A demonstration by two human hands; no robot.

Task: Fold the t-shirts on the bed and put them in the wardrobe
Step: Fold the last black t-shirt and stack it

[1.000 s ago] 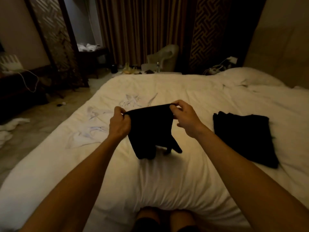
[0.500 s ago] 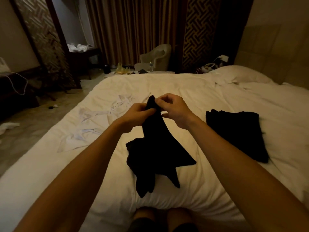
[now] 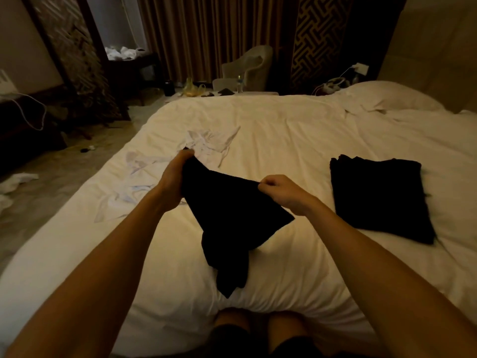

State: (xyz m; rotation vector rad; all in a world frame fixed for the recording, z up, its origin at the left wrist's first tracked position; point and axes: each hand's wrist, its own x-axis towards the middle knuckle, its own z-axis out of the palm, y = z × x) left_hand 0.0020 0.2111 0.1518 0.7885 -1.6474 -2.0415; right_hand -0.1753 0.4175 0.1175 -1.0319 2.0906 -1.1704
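Note:
I hold a black t-shirt (image 3: 227, 223) above the white bed (image 3: 296, 130). My left hand (image 3: 175, 177) grips its upper left edge, and my right hand (image 3: 281, 189) pinches the top edge further right. The cloth hangs in a crumpled point down to the duvet near my knees. A folded black t-shirt (image 3: 379, 197) lies flat on the bed to the right. A white t-shirt (image 3: 154, 166) lies rumpled and spread out on the bed, behind and left of my left hand.
A pillow (image 3: 387, 96) lies at the bed's far right by the headboard. Beyond the bed stand a chair (image 3: 247, 65) and curtains. White cloths (image 3: 13, 184) lie on the floor at left, beside a dark bench with a cable.
My hands, together at the shirt's top half a second ago, have moved apart. The left went up and left, the right went right, spreading the black cloth between them.

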